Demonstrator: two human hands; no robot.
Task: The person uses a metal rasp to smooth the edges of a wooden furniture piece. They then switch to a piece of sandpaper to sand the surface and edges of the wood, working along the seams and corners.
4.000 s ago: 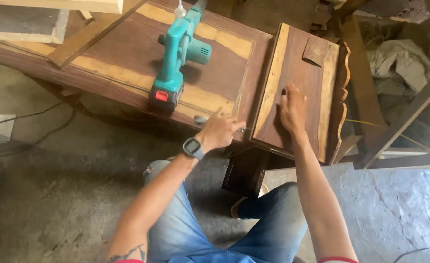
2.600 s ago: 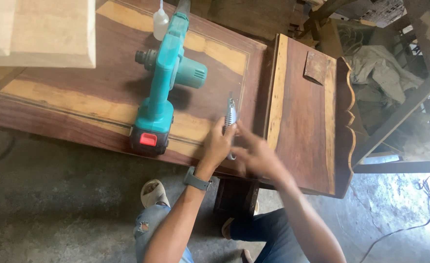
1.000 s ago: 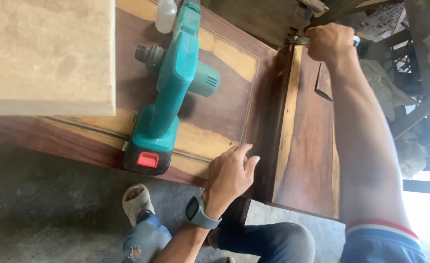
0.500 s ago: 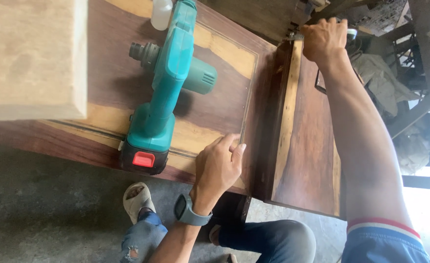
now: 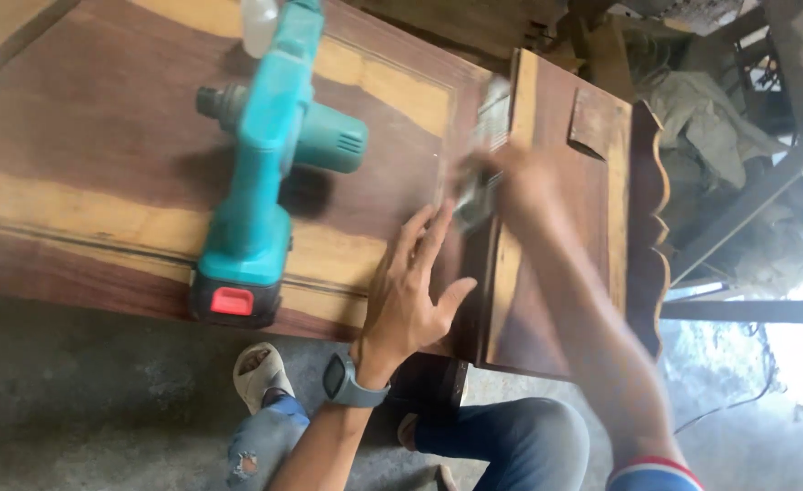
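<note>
- Right hand [image 5: 515, 177]: blurred by motion. It is closed around a small metal tool [image 5: 476, 195] with a grey, ribbed body. The exact finger placement cannot be read through the blur.
- Metal tool: located at the seam where the large panel meets the smaller board, over the smaller board's left edge, just beyond the left fingertips. Its tip and working end are not legible.
- Left hand [image 5: 410, 295]: open, fingers spread and extended, palm flat on the near right corner of the large wooden panel [image 5: 129, 182]. It grasps nothing. A grey wristwatch [image 5: 347, 386] sits on the wrist.
- Smaller wooden board [image 5: 565, 236]: dark reddish wood with pale strips along both long sides, lying directly right of the large panel. A scalloped dark edge piece [image 5: 647, 218] runs along its right side. A small square wooden patch [image 5: 592, 123] lies near its far end.
- Large wooden panel: dark centre with pale bands, a thin inlaid line framing it.
- Teal cordless power tool [image 5: 265, 173]: lies on the large panel, left of both hands and apart from them, red-marked battery end toward the person.
- Translucent plastic bottle [image 5: 258, 14]: at the far edge of the panel, just beside the power tool's far end, partly cut off by the frame.
- Below the panel: concrete floor [image 5: 74, 400], the person's knees in blue jeans, one sandalled foot [image 5: 258, 373].
</note>
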